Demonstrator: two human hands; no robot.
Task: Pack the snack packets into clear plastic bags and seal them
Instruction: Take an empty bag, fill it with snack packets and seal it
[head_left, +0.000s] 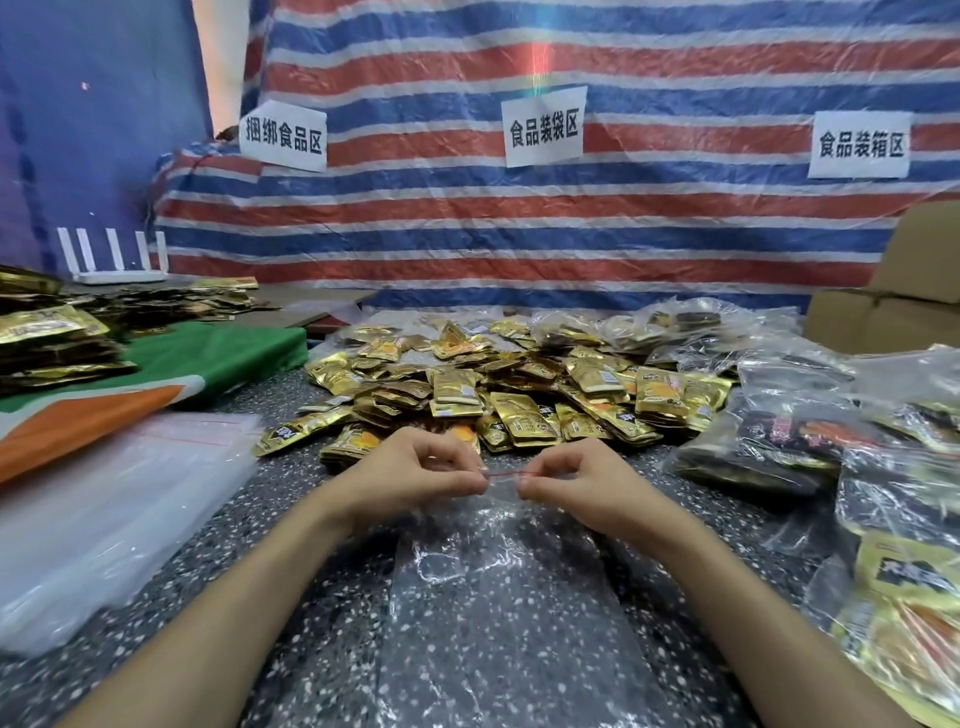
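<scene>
A clear plastic bag (498, 587) with a red zip line lies flat on the speckled table (291, 483) in front of me, nothing visible inside it. My left hand (415, 470) pinches the bag's top edge on the left. My right hand (576, 478) pinches the same edge on the right, a short stretch of red line showing between them. Just beyond my hands lies a big heap of gold snack packets (493, 395).
A stack of clear plastic bags (104, 514) lies at the left. Filled bags of packets (810, 441) pile up at the right. More gold packets (47, 338) sit on a green and orange cloth (208, 358) at far left. Cardboard boxes (893, 301) stand at back right.
</scene>
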